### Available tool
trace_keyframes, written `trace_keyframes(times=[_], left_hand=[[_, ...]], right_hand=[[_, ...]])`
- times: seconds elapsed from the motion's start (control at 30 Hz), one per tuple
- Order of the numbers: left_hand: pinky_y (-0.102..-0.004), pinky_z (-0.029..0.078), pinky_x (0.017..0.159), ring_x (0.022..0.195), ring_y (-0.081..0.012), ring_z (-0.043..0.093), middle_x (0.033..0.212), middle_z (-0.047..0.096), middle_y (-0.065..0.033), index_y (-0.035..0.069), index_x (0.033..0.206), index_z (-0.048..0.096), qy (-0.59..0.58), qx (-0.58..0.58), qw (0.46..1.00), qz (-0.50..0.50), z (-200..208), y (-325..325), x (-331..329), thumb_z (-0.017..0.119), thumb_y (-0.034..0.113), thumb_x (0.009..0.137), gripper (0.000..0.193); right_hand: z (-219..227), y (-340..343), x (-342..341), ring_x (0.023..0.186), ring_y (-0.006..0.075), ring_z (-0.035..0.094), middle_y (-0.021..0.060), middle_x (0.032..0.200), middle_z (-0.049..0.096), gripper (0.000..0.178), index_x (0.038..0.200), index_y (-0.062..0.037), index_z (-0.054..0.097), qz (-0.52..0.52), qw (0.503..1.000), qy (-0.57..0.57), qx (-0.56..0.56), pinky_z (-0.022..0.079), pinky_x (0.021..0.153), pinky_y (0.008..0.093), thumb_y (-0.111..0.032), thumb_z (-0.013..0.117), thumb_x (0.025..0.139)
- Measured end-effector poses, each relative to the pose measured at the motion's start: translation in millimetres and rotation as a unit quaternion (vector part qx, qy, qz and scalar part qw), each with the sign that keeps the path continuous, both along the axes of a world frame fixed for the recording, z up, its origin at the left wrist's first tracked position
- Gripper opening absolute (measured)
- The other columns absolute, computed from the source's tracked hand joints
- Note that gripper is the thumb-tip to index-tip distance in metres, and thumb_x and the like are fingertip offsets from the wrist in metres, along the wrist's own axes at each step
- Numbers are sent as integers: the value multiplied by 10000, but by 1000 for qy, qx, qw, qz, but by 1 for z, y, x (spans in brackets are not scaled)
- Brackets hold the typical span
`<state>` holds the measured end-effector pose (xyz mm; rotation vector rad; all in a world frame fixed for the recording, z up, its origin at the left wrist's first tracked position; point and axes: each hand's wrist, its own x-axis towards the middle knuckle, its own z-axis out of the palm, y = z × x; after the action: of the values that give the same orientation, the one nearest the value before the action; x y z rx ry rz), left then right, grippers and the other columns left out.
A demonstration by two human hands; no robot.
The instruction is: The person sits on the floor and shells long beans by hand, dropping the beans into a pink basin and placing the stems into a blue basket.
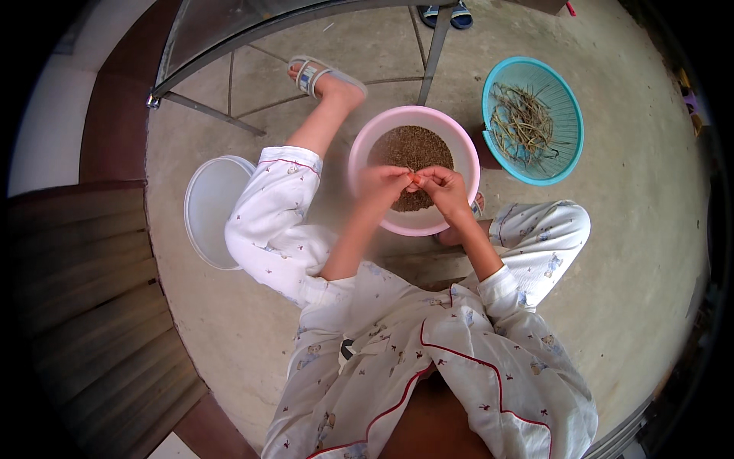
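Observation:
Over a pink basin (pixel 467 138), my left hand (pixel 384 182) and my right hand (pixel 448 191) meet at the fingertips. Both are closed in a pinch, and the left is smeared by motion. A small orange-red spot shows where the fingers touch; whether it is a held piece or fingernails, I cannot tell. Beneath my hands, the basin holds a layer of small brown grains or seeds (pixel 411 144). My fingers hide part of that layer.
To the right, a turquoise plastic basket (pixel 566 153) holds thin dry stalks (pixel 522 126), tilted on something dark. A white bucket (pixel 210 210) is beside my left knee. A metal-framed table (pixel 252 34) stands ahead, with blue slippers (pixel 461 17) beyond it. Brown slatted panelling (pixel 92 306) lines the left.

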<state>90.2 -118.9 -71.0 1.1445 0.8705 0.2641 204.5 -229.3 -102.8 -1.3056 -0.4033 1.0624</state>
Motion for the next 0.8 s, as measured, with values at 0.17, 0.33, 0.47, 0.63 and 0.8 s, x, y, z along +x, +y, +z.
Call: trace_keyframes(times=[0.17, 0.33, 0.47, 0.63, 0.8], left_hand=[[-188, 360, 448, 513, -54, 480, 722, 646, -59, -45, 886, 670, -20, 32, 999, 5, 4, -3, 1, 680, 57, 765, 158], [-190, 363, 450, 520, -50, 487, 715, 647, -50, -32, 846, 681, 22, 58, 998, -8, -3, -1, 1, 679, 63, 732, 148], [-192, 365, 453, 523, -47, 491, 708, 646, -38, -21, 815, 681, 44, 72, 996, -3, -2, -3, 3, 679, 73, 718, 135], [-190, 385, 484, 566, -54, 528, 717, 648, -44, -21, 800, 673, 47, 76, 996, 1, -7, -5, 4, 671, 53, 720, 110], [-191, 417, 539, 632, -67, 567, 735, 649, -57, -31, 812, 668, 46, 126, 991, -23, -29, -5, 3, 655, 24, 728, 102]], right_hand=[[-4, -2, -1, 722, 104, 629, 83, 784, 677, 75, 878, 34, 659, 3, 999, -51, -8, 506, 673, 224, -4, 617, 830], [-4, -4, -1, 704, 75, 610, 55, 758, 680, 60, 837, 10, 687, 4, 994, -100, -36, 493, 655, 216, -12, 641, 805], [-6, -5, -2, 678, 62, 602, 45, 732, 681, 65, 837, -6, 695, 3, 989, -135, -68, 484, 626, 211, -36, 652, 800], [0, -5, -1, 660, 60, 599, 49, 716, 679, 73, 842, -11, 695, 12, 987, -138, -84, 480, 608, 212, -46, 648, 798], [-12, -7, -1, 674, 62, 605, 49, 721, 676, 65, 826, -6, 682, 7, 987, -150, -64, 480, 615, 215, -29, 628, 798]])
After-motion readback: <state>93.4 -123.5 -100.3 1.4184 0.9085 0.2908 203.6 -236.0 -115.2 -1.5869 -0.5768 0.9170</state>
